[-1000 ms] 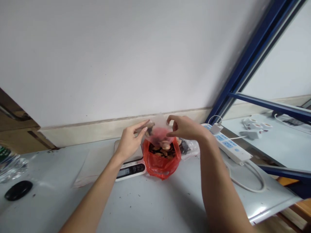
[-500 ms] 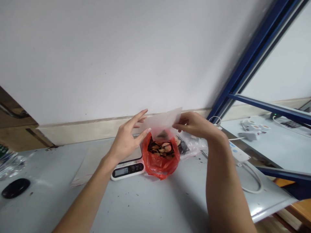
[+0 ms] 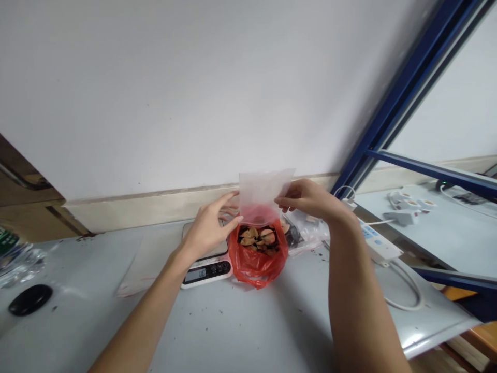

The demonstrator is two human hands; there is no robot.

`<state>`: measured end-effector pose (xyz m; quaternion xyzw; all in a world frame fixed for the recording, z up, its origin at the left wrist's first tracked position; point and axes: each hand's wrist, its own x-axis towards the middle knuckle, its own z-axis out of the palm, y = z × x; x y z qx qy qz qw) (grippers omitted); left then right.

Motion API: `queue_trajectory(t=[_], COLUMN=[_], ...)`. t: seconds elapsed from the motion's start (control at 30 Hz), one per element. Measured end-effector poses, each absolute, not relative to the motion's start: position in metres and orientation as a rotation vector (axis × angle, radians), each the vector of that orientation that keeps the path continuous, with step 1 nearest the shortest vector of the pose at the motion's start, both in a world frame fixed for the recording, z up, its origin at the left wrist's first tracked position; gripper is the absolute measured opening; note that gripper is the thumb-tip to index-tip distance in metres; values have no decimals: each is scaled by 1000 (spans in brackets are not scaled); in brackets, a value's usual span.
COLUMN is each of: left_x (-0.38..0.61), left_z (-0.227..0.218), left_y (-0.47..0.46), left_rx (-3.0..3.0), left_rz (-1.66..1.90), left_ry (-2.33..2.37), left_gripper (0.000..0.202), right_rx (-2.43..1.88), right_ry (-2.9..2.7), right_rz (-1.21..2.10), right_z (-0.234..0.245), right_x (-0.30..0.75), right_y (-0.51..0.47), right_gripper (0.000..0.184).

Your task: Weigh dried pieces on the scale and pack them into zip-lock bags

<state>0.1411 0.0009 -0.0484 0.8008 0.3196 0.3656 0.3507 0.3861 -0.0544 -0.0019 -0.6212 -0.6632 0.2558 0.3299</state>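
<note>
My right hand [image 3: 297, 198] pinches the right edge of a thin translucent white pouch [image 3: 264, 194], held upright over an open red plastic bag [image 3: 258, 269]. Dried brown and pinkish slices [image 3: 258, 237] fill the red bag. At the pouch's left edge is my left hand [image 3: 213, 223], its thumb and fingers apart; whether the fingertips touch the pouch is hard to tell. Below the left hand lies a white kitchen scale [image 3: 207, 274], partly covered by the hand, with a display that appears to read 0.0.
A stack of white sheets or pouches [image 3: 143, 259] lies left of the scale. Farther left are a black oval object [image 3: 31, 300] and a clear plastic bottle [image 3: 17, 259]. Clear plastic packets [image 3: 306, 233] sit behind the red bag. A power strip [image 3: 378, 243] and blue metal frame [image 3: 407, 88] stand right.
The pouch has swung more upright and flat, facing me, and the dark contents seen at its bottom no longer show. My left hand has moved slightly right, closer to the pouch's edge.
</note>
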Motion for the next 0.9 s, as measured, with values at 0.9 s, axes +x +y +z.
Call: queue_trajectory(t=[0.9], left_x=[76], left_z=[4], left_y=[-6], left_rx=[2202], left_rz=[1417], left_ry=[983], left_gripper=[16], right_rx=[-1396], right_ry=[-2024], right_rz=[515], right_z=[-4], right_x=[291], right_y=[-47], right_gripper=[10])
